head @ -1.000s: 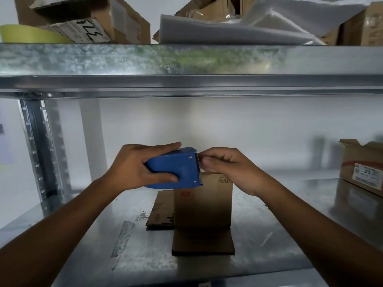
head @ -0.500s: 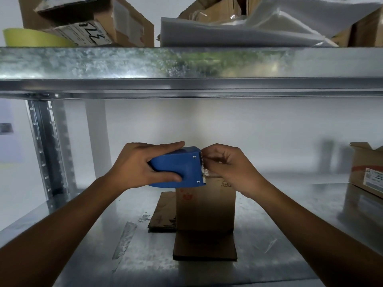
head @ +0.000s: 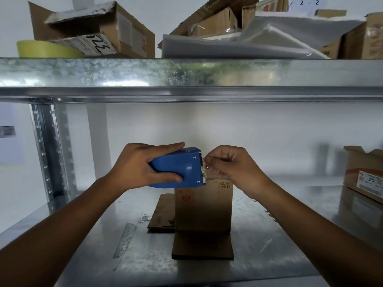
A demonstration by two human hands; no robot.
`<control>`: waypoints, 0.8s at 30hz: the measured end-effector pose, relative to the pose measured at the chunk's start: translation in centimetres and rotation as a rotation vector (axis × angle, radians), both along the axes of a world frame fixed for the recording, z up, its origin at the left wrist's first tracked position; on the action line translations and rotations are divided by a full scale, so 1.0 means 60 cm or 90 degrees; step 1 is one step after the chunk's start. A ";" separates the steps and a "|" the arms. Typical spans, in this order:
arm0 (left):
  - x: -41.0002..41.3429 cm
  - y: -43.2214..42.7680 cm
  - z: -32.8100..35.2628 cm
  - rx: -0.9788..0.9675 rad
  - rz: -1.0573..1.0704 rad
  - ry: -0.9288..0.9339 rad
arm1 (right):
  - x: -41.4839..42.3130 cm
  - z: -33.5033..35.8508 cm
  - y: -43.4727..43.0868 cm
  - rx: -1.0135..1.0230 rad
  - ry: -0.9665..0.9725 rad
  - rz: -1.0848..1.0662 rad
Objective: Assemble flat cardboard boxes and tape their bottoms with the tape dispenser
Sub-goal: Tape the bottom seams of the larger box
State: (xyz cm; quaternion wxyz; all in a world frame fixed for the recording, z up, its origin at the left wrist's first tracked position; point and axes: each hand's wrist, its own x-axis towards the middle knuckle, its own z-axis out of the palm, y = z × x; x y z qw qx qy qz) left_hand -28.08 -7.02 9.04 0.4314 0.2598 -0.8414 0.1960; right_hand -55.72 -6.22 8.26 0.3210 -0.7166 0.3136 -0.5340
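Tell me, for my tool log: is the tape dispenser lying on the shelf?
No, the left hand grips the tape dispenser, raised off the shelf.

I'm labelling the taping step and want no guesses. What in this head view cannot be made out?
Head view:
Tape end: the right hand covers the toothed edge of the blue tape dispenser, so whether it pinches tape is unclear.
Tape roll: hidden by the dispenser's shell and the left hand.
Top of the upright cardboard box: behind dispenser and right hand.
The labelled carton, far right: cut off by the frame edge, print blurred.
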 end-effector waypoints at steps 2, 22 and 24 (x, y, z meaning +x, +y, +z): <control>0.000 0.001 0.001 0.022 -0.012 0.011 | 0.002 0.000 0.006 -0.030 0.012 -0.028; 0.068 -0.013 0.031 0.346 0.019 -0.059 | -0.063 -0.064 0.004 0.120 -0.098 -0.225; 0.064 -0.019 0.042 0.371 0.019 -0.075 | -0.064 -0.067 -0.001 0.137 -0.110 -0.228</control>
